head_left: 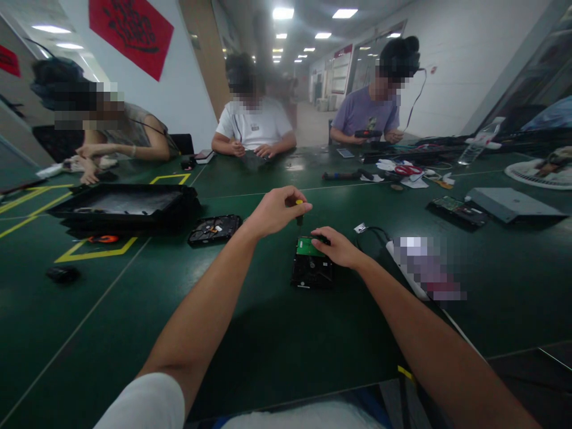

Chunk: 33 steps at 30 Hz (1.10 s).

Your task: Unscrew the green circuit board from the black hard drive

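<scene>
A black hard drive (311, 271) with a green circuit board on top lies on the dark green table in front of me. My left hand (273, 211) is closed around a small screwdriver (299, 211) with a yellow-tipped handle, held upright over the drive's far edge. My right hand (336, 246) rests on the drive's far right corner, fingers curled down onto it.
A second opened drive (214, 229) lies to the left, beside a large black tray (127, 205). A power strip (420, 268) with a cable lies to the right, with a grey box (513, 204) and a circuit board (456, 210) beyond. Three people sit at the table's far side.
</scene>
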Each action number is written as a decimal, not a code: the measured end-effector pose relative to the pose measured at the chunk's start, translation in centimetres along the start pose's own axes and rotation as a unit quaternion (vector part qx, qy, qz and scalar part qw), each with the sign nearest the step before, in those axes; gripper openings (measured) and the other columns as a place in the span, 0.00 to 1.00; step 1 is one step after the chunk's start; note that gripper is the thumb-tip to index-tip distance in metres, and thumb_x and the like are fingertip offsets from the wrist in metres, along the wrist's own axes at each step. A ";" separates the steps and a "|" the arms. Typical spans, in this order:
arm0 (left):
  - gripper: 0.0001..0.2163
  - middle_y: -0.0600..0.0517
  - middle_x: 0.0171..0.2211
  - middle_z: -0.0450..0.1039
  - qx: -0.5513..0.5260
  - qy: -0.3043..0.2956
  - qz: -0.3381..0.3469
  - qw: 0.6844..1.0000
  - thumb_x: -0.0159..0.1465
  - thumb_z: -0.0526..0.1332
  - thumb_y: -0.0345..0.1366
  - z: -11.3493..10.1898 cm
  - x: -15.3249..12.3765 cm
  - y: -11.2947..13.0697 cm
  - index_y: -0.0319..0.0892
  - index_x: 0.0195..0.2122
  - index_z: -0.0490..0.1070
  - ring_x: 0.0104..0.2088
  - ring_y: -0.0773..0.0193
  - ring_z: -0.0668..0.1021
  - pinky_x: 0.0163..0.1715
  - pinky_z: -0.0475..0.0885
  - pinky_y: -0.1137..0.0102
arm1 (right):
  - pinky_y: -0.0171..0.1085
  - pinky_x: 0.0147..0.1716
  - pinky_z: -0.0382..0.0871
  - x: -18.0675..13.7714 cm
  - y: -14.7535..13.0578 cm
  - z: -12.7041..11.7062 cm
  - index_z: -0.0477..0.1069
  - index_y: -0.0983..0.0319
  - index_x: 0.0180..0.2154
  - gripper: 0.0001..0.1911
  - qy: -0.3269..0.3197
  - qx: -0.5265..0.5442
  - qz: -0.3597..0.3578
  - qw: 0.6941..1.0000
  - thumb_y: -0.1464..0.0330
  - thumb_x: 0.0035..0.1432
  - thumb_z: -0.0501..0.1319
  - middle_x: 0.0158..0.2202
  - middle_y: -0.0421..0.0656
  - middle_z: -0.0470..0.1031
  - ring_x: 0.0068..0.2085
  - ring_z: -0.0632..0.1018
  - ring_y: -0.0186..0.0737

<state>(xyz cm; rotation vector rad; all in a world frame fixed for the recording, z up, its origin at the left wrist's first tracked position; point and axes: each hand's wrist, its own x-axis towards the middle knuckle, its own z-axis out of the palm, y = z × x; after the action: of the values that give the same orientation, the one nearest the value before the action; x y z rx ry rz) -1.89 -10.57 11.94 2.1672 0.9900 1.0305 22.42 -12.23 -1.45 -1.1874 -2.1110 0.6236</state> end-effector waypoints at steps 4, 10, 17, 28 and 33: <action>0.11 0.50 0.34 0.80 0.008 0.002 0.000 1.000 0.65 0.69 0.44 0.0 0.0 0.1 0.41 0.38 0.77 0.34 0.63 0.79 0.37 0.72 0.67 | 0.51 0.58 0.73 0.6 0.0 -0.2 0.77 0.57 0.56 0.17 -0.010 -0.006 -0.009 1.000 0.58 0.72 0.60 0.56 0.49 0.77 0.57 0.78 0.49; 0.11 0.50 0.35 0.80 0.008 -0.001 0.003 1.000 0.65 0.69 0.43 -0.1 0.0 -0.1 0.41 0.39 0.78 0.34 0.63 0.78 0.37 0.72 0.67 | 0.55 0.64 0.67 1.3 -0.3 -0.6 0.78 0.60 0.55 0.19 -0.049 -0.046 -0.041 0.997 0.57 0.68 0.64 0.56 0.52 0.79 0.60 0.76 0.55; 0.10 0.50 0.33 0.80 -0.005 -0.002 0.007 1.000 0.64 0.70 0.42 -0.2 0.0 0.1 0.40 0.37 0.78 0.33 0.63 0.79 0.36 0.73 0.67 | 0.56 0.65 0.67 1.2 -0.1 -0.5 0.80 0.57 0.52 0.16 -0.052 -0.044 -0.042 0.997 0.59 0.65 0.66 0.58 0.49 0.78 0.62 0.76 0.57; 0.13 0.47 0.35 0.80 -0.120 -0.024 -0.040 0.992 0.67 0.68 0.45 0.2 0.0 -0.4 0.39 0.39 0.77 0.33 0.64 0.80 0.34 0.79 0.67 | 0.54 0.62 0.68 1.1 0.0 -0.3 0.80 0.56 0.51 0.16 -0.034 -0.050 -0.068 0.996 0.59 0.65 0.66 0.54 0.47 0.81 0.58 0.79 0.55; 0.17 0.44 0.40 0.81 -0.141 -0.040 -0.050 0.988 0.69 0.65 0.50 -0.3 0.1 -0.3 0.38 0.39 0.79 0.39 0.60 0.82 0.37 0.80 0.66 | 0.54 0.62 0.68 1.0 -0.2 -0.3 0.80 0.56 0.51 0.15 -0.032 -0.046 -0.066 0.996 0.59 0.65 0.66 0.54 0.47 0.81 0.58 0.79 0.54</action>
<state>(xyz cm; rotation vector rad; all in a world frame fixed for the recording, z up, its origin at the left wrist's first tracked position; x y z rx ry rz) -2.21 -10.31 11.94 1.8930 0.8506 0.9659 22.13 -11.47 -0.80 -1.0796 -2.2730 0.5165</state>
